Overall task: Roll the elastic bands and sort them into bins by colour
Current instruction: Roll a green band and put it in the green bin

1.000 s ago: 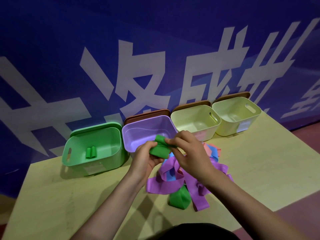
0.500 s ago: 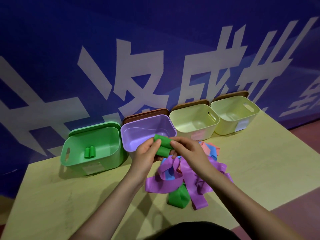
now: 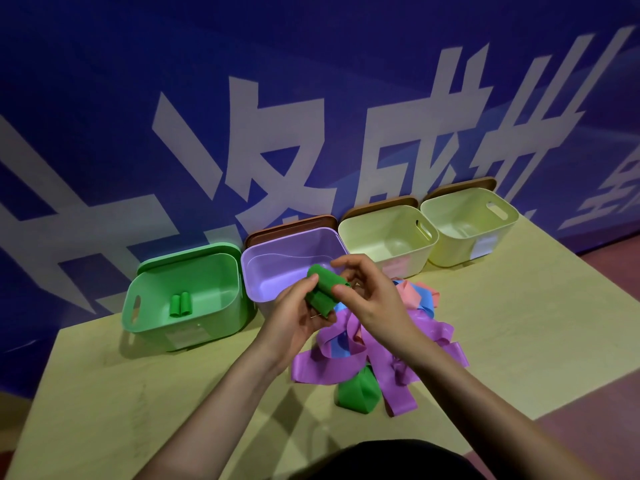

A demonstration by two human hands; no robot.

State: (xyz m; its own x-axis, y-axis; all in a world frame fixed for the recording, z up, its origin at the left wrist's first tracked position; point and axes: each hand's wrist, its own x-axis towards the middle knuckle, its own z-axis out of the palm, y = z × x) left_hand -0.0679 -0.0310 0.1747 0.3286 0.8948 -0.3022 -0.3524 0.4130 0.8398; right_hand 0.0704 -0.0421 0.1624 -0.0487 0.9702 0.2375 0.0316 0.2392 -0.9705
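A rolled green band point(image 3: 323, 289) is held above the table in front of the purple bin point(image 3: 294, 263). My left hand point(image 3: 298, 317) grips its lower part from the left, thumb on top. My right hand point(image 3: 370, 292) pinches its right end between thumb and fingers. The green bin point(image 3: 152, 318) at the left holds two rolled green bands point(image 3: 180, 304). Below my hands lies a loose pile of purple bands point(image 3: 349, 358), with blue and pink bands and one loose green band point(image 3: 356, 393) at its front.
Two pale yellow-green bins point(image 3: 388, 233) point(image 3: 471, 220) stand to the right of the purple one, all along a blue wall with white lettering. Brown lids lean behind three bins. The wooden table point(image 3: 138, 393) ends at the right over a reddish floor.
The green band has gone from a bunched wad to a tighter roll between my hands. Both hands stayed in front of the purple bin, and the right fingers have shifted along the roll's end.
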